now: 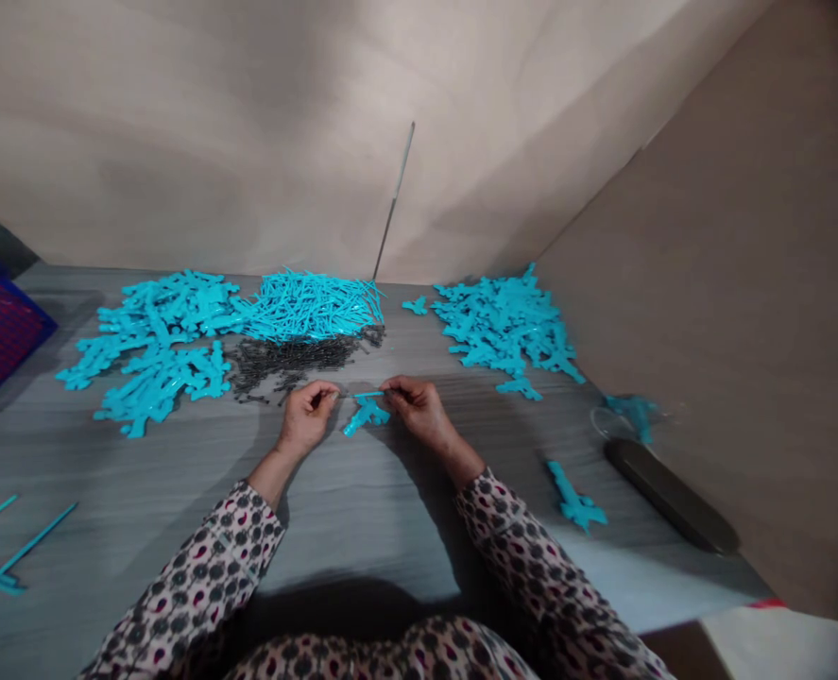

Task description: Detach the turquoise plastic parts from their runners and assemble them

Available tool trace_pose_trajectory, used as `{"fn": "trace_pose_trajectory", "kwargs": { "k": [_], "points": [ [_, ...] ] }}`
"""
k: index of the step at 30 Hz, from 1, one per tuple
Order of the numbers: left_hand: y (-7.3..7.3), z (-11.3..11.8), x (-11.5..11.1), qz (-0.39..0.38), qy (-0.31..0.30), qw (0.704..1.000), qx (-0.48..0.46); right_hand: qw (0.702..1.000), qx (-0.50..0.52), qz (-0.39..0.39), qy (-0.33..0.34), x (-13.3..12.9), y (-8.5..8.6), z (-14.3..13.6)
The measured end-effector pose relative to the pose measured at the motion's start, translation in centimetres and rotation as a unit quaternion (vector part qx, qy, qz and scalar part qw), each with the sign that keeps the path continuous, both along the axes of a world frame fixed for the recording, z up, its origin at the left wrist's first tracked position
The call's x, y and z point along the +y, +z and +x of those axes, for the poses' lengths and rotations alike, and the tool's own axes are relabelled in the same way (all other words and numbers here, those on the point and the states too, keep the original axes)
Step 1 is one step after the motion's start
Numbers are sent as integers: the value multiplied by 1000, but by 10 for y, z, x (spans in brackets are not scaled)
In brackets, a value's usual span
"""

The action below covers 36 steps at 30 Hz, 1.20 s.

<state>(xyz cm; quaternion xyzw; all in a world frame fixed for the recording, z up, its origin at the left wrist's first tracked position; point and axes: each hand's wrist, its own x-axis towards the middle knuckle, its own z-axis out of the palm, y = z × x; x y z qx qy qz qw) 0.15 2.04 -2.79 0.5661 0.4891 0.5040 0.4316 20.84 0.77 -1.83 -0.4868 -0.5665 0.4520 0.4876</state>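
Observation:
My left hand [307, 414] is closed in a pinch on a thin dark piece, of which only a short end shows. My right hand [419, 408] pinches one end of a thin blue plastic stick [368, 393], which points left toward the dark piece; I cannot tell whether the two touch. Just below the stick, between both hands, a branching blue plastic part [366, 416] lies on the grey table [362, 510]. Behind my left hand is a heap of thin dark pieces [291, 361], and past it a pile of blue sticks [319, 304].
Branching blue parts are heaped at back left [170, 312] and back right [507, 321]. A single blue part [575, 499] and a long dark case [670, 496] lie at right. Blue sticks [36, 543] lie front left, near a blue-red basket [4, 331]. Walls [248, 142] border the table.

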Motion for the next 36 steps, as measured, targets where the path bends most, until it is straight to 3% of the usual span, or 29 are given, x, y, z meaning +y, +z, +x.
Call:
{"fn": "trace_pose_trajectory", "kwargs": {
  "k": [8, 17, 25, 30, 36],
  "points": [
    [6, 2, 0, -55, 12, 994, -99, 999, 39, -21, -17, -1, 6, -11],
    [22, 12, -8, -66, 7, 986, -150, 998, 59, -22, -14, -7, 8, -27],
    [36, 26, -23, -146, -18, 946, -290, 989, 146, -37, -4, -22, 15, -44],
    [40, 25, -27, -162, -27, 950, -267, 987, 154, -39, 20, -30, 15, -46],
    [40, 33, -36, -98, -14, 981, -167, 983, 182, -3, -36, -37, 12, -58]
  ]
}}
